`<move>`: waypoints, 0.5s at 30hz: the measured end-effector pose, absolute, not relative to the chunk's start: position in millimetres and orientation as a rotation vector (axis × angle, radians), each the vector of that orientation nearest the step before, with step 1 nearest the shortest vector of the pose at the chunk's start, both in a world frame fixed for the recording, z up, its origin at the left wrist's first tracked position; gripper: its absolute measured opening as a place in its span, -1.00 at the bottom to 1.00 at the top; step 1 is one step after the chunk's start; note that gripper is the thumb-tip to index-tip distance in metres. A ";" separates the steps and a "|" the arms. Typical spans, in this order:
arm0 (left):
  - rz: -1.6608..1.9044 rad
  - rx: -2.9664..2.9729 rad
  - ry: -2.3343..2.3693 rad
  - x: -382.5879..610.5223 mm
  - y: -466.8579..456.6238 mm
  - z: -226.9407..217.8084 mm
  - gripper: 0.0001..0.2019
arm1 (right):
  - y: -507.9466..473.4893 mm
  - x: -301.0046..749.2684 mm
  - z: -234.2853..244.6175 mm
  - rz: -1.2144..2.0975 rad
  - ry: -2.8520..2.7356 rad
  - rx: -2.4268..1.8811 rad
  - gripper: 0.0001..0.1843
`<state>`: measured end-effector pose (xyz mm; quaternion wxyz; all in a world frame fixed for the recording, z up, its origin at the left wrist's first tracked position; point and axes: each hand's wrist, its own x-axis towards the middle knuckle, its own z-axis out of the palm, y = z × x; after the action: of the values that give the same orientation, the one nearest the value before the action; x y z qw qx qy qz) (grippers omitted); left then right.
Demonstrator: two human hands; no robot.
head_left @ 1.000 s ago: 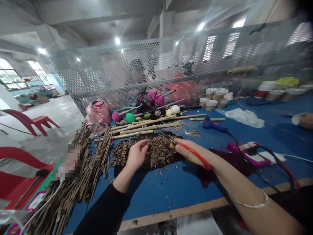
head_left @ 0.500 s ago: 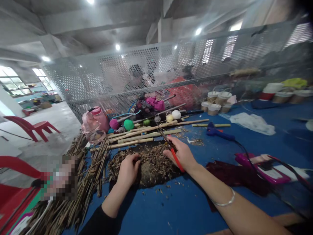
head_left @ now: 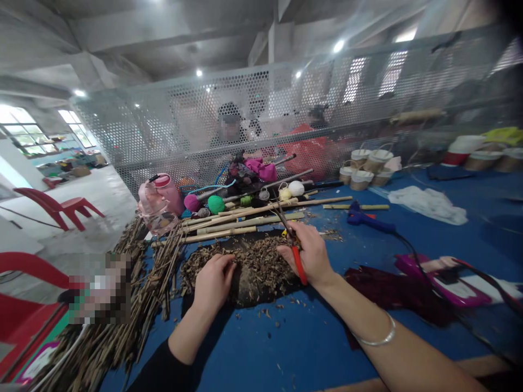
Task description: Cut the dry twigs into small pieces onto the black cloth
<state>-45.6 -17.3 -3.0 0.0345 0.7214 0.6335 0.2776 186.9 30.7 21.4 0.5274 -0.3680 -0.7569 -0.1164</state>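
- Chips (head_left: pixel 261 267), brown and loose, lie heaped between the left hand (head_left: pixel 213 277) and the right hand (head_left: pixel 312 253) — the heap's long axis runs left to right, across the person's front.
- Far left, sticks (head_left: pixel 118 318) form a long bundle reaching close to the heap.
- Left hand: at the heap's left part, thumb and forefinger drawn together; whether they pinch anything, I cannot tell.
- Scissors (head_left: pixel 299 264): handle gripped in the right hand, blades pointing away and slightly left, toward canes (head_left: pixel 232 233).
- Right hand: nearer the heap's right end.
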 end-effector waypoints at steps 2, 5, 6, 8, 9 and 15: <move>0.841 2.237 1.963 -44.9 -19.8 -1.9 -0.79 | 31.0 186.7 20.9 -0.256 -1.809 -0.900 -0.54; 0.845 2.269 1.980 -41.9 -23.4 -0.3 -0.79 | 32.3 187.0 19.8 -0.211 -1.810 -0.947 -0.55; 0.846 2.274 1.978 -40.1 -24.8 0.7 -0.78 | 32.8 187.1 19.5 -0.200 -1.806 -0.963 -0.56; 0.823 2.277 1.945 -35.9 -28.1 3.3 -0.78 | 33.3 187.2 19.4 -0.189 -1.799 -0.985 -0.56; 0.795 2.274 1.915 -33.7 -29.9 4.8 -0.78 | 33.3 187.1 19.6 -0.187 -1.799 -0.987 -0.56; 0.713 2.188 1.760 -28.2 -34.2 3.8 -0.67 | 35.0 186.2 17.7 -0.185 -1.797 -0.978 -0.58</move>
<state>-28.2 -34.2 3.8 0.1222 0.7496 0.6029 0.2443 186.2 35.0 17.7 0.5173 -0.4075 -0.7486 -0.0769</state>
